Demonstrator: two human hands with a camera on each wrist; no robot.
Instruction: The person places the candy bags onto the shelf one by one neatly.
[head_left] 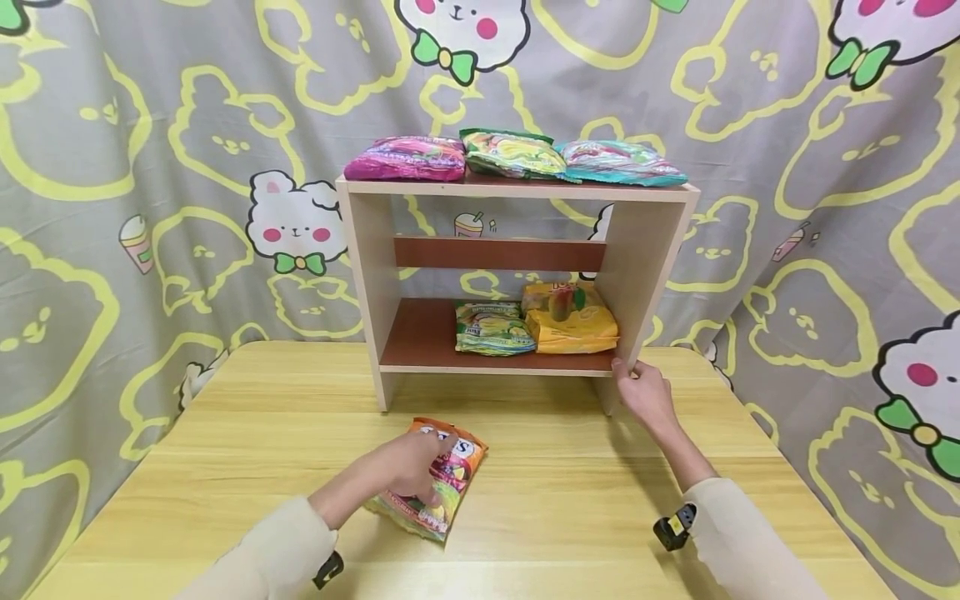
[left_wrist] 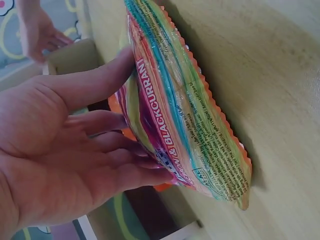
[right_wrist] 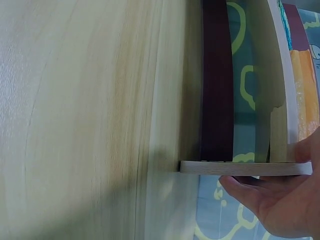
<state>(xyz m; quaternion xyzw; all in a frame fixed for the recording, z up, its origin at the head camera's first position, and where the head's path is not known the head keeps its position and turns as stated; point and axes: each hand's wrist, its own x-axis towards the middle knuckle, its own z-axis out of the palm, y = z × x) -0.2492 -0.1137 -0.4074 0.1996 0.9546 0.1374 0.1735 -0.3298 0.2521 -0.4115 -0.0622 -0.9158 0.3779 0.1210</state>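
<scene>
On the table, an orange-topped candy bag (head_left: 459, 475) lies under my left hand (head_left: 414, 467). The left wrist view shows the thumb and fingers of that hand (left_wrist: 75, 135) gripping across the candy bag (left_wrist: 175, 105), whose printed lower end faces the camera. My right hand (head_left: 647, 393) holds the lower right side of a small two-level shelf (head_left: 517, 190). In the right wrist view, the thumb and fingers of this hand (right_wrist: 285, 200) are on opposite faces of the shelf's side panel (right_wrist: 240, 168).
A green-and-yellow bag (head_left: 495, 327) and yellow bags (head_left: 573, 329) lie on the lower board, toward its right. On the top board sit a purple bag (head_left: 408, 158), a green bag (head_left: 513, 154) and a teal bag (head_left: 622, 162). A patterned curtain (head_left: 187, 250) hangs around the table (head_left: 555, 517).
</scene>
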